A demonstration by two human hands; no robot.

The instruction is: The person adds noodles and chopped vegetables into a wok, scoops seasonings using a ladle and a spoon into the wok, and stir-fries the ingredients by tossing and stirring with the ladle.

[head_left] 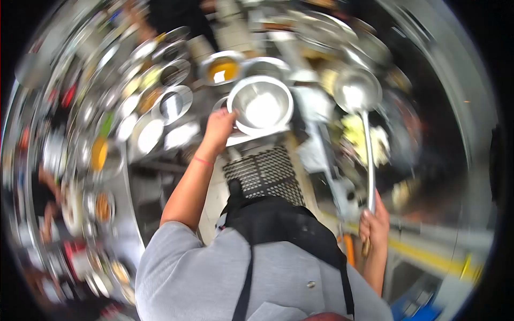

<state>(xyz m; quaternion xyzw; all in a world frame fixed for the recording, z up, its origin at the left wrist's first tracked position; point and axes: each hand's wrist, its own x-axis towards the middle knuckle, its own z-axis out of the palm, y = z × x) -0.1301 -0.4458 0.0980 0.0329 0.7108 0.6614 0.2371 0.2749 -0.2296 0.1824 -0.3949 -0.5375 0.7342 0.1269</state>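
Note:
My left hand (pixel 219 128) is closed on the near-left rim of a shiny metal bowl (pixel 261 105); the inside shows bright glare and no contents that I can make out. In my right hand (pixel 375 224) is the handle of a long ladle (pixel 369 155). Its round metal head (pixel 357 90) points away from me, above the cooking area on the right. Under the ladle's handle lies a pile of pale yellow-green chopped food (pixel 364 139), blurred by motion.
A container of orange liquid (pixel 223 70) stands beyond the bowl. Several metal bowls and tins (pixel 172 104) crowd the counter on the left. A black perforated mat (pixel 265 174) lies on the floor before me. Another person's hands (pixel 49 214) show at far left.

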